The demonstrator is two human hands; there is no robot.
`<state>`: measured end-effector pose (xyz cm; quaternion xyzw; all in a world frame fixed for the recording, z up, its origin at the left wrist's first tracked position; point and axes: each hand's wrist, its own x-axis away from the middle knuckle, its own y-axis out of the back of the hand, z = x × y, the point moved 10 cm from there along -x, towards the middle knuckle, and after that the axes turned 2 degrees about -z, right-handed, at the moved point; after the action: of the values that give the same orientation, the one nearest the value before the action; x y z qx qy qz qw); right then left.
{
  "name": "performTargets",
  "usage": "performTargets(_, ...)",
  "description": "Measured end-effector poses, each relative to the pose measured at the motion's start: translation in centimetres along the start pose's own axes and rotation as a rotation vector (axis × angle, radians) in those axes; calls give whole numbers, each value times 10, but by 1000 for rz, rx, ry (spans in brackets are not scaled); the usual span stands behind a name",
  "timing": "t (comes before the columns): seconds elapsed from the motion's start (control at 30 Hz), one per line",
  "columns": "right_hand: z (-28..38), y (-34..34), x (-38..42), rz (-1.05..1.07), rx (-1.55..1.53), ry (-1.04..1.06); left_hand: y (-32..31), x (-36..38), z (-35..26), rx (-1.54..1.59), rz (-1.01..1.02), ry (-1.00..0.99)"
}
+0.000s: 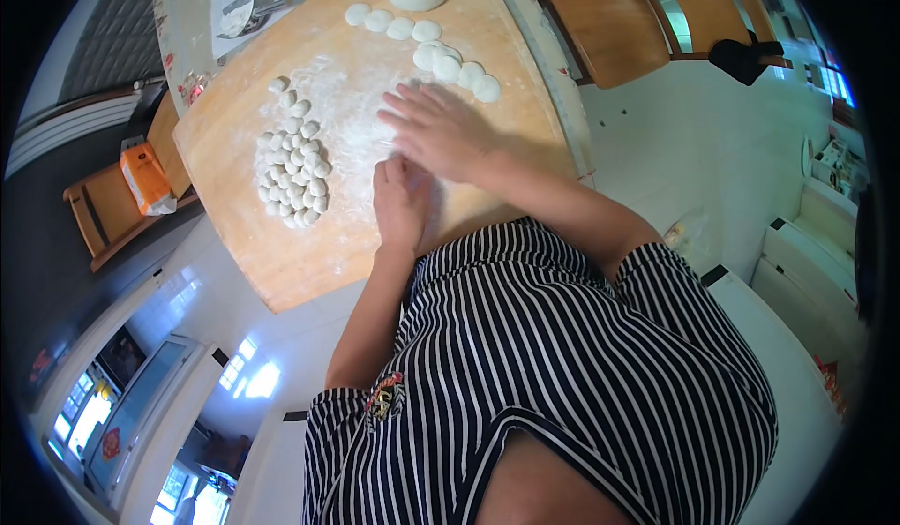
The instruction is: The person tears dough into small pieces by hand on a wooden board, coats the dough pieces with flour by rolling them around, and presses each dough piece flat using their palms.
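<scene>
I see the right hand (439,133) spread over the wooden board (272,264), the left hand (400,204) curled — contents hidden; the flattened dough discs (427,31) run diagonally, far-left to near-right.

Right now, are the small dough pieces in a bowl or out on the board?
Out: the small dough pieces lie clustered directly on the floured board.

Right hand (439,133): palm hidden; board (356,67): top cropped.
</scene>
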<state>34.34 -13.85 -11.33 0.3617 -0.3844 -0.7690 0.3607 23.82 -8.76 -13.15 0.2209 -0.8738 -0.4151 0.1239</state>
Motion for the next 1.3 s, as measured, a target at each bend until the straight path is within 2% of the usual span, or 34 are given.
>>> performTargets(0.03, 9, -7, 6, 0, -6, 4, 9, 4, 7, -5, -3, 5)
performTargets(0.1, 15, -15, 11, -36, 99, -50, 27, 10, 36, 33, -3, 154)
performTargets(0.13, 9, -30, 10, 104, 133, -46, 40, 11, 45, 62, -46, 178)
performTargets(0.17, 10, -31, 11, 109, 121, -42, 48, 9, 53, 55, -46, 190)
performTargets(0.23, 8, -29, 10, 119, 103, -57, 77, 3, 71, 41, -206, 256)
performTargets(0.3, 8, -31, 7, 150, 128, -64, 89, -11, 81, 14, -209, 305)
performTargets(0.37, 10, -32, 6, 201, 161, -73, 106, -19, 90, -1, -326, 395)
performTargets(0.43, 9, -35, 6, 211, 167, -71, 106, -32, 97, -28, -322, 412)
performTargets(0.53, 8, -36, 6, 207, 172, -66, 102, -44, 104, -61, -365, 406)
performTargets(0.6, 9, -35, 6, 196, 165, -71, 100, -51, 99, -207, -326, 312)
performTargets(0.7, 8, -32, 5, 198, 177, -82, 100, -50, 97, -247, -327, 314)
performTargets(0.83, 4, -30, 9, 140, 132, -37, 102, -39, 73, -185, -364, 271)
performTargets(0.97, -12, -23, 23, 71, 9, 80, 53, -25, 29, 183, -114, 103)
performTargets(1.03, -24, -3, 29, 16, -31, 82, 30, -20, -8, 205, -33, -56)
performTargets(1.17, -42, 15, 42, 1, -77, 78, -8, -20, -23, 127, -7, -85)
performTargets(1.27, -43, 15, 39, 38, -67, 19, -13, -23, -24, 54, -20, -89)
performTargets(1.3, -47, 8, 36, -19, -172, -84, -10, -21, -23, 91, -23, -59)
